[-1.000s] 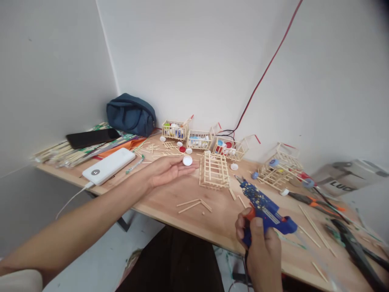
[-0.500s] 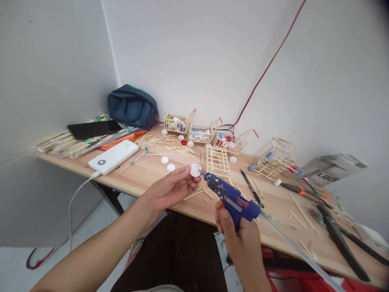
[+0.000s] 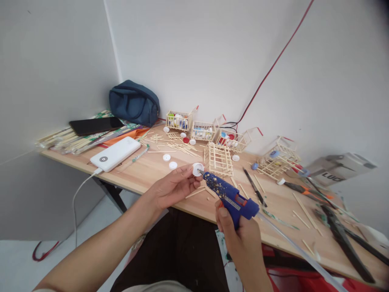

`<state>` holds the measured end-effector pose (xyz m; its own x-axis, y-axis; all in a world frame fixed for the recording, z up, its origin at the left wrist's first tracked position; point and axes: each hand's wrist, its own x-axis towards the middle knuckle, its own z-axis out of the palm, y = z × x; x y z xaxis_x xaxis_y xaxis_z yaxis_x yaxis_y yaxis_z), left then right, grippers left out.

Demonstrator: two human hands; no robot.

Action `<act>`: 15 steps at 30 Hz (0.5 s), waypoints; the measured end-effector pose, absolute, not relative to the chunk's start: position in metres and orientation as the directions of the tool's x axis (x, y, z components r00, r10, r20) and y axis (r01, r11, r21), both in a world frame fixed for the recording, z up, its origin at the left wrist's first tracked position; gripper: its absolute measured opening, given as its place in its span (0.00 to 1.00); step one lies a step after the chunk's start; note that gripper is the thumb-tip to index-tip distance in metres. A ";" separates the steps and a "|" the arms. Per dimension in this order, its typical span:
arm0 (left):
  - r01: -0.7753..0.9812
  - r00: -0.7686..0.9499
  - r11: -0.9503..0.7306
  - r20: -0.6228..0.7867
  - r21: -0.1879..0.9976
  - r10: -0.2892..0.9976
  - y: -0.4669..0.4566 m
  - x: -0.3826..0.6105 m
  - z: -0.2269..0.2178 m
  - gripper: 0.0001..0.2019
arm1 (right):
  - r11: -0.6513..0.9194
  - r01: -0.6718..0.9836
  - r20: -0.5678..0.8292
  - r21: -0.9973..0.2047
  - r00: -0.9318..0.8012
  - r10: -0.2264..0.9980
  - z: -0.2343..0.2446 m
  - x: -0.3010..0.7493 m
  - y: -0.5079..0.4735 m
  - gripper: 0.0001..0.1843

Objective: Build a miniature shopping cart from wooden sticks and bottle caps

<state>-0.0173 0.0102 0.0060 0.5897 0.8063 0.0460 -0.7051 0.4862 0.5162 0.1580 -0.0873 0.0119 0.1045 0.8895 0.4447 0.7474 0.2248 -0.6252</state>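
Between the thumb and fingers of my left hand [image 3: 173, 187] is a white bottle cap [image 3: 197, 167], its hollow side facing me. My right hand [image 3: 240, 239] is wrapped round the handle of a blue hot glue gun [image 3: 232, 199], whose barrel is spotted with dried bits. The gun's metal nozzle reaches to the inside of the cap; whether it touches cannot be made out. A clear glue stick [image 3: 299, 246] trails from the gun's rear. Just behind the cap stands a basket frame of small sticks [image 3: 218, 159].
Several small stick carts [image 3: 203, 132] holding caps line the wall. Loose sticks [image 3: 182, 148], white caps [image 3: 173, 165], a power bank [image 3: 117, 154], a phone [image 3: 94, 125] and a blue pouch [image 3: 133, 103] lie leftward. A knife [image 3: 254, 187], pliers [image 3: 306, 191] and large dark cutters [image 3: 346, 243] lie right.
The view has shifted slightly, so the table's things sit a little further right. The cap and glue gun stay together, the nozzle still at the cap's inside.
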 end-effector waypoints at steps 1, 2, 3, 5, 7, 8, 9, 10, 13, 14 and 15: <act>-0.705 0.588 0.484 0.046 0.519 0.808 0.010 -0.017 0.006 0.13 | 0.218 0.747 0.429 -0.627 0.098 0.898 0.011 0.158 -0.087 0.27; -0.703 0.588 0.482 0.046 0.523 0.808 0.011 -0.017 0.006 0.13 | 0.212 0.747 0.414 -0.630 0.092 0.906 0.010 0.159 -0.087 0.27; -0.701 0.589 0.480 0.047 0.527 0.807 0.011 -0.017 0.006 0.13 | 0.206 0.747 0.401 -0.632 0.088 0.912 0.009 0.159 -0.087 0.27; -0.696 0.591 0.480 0.047 0.535 0.805 0.011 -0.017 0.006 0.13 | 0.196 0.748 0.389 -0.634 0.089 0.917 0.007 0.159 -0.087 0.27; -0.696 0.587 0.477 0.042 0.537 0.809 0.010 -0.018 0.005 0.13 | 0.194 0.747 0.386 -0.636 0.090 0.918 0.006 0.160 -0.087 0.27; -0.695 0.585 0.477 0.038 0.539 0.810 0.010 -0.018 0.005 0.13 | 0.196 0.746 0.387 -0.636 0.088 0.918 0.005 0.160 -0.087 0.26; -0.695 0.582 0.475 0.034 0.540 0.813 0.010 -0.018 0.005 0.13 | 0.199 0.746 0.385 -0.635 0.083 0.919 0.005 0.160 -0.087 0.26; -0.694 0.580 0.474 0.030 0.542 0.814 0.010 -0.018 0.004 0.13 | 0.201 0.748 0.385 -0.633 0.079 0.920 0.005 0.160 -0.087 0.25; -0.692 0.576 0.474 0.021 0.545 0.817 0.010 -0.019 0.003 0.13 | 0.202 0.754 0.388 -0.626 0.076 0.919 0.004 0.160 -0.087 0.25; -0.693 0.575 0.473 0.022 0.544 0.818 0.010 -0.019 0.002 0.13 | 0.202 0.755 0.393 -0.624 0.079 0.916 0.004 0.160 -0.087 0.25; -0.695 0.574 0.471 0.025 0.544 0.819 0.010 -0.019 0.002 0.13 | 0.207 0.754 0.402 -0.624 0.082 0.912 0.003 0.160 -0.088 0.25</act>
<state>-0.0189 0.0098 0.0018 0.5739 0.8186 0.0247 -0.6949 0.4708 0.5435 0.1605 -0.0877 0.0035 0.0823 0.9121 0.4016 0.7536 0.2067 -0.6239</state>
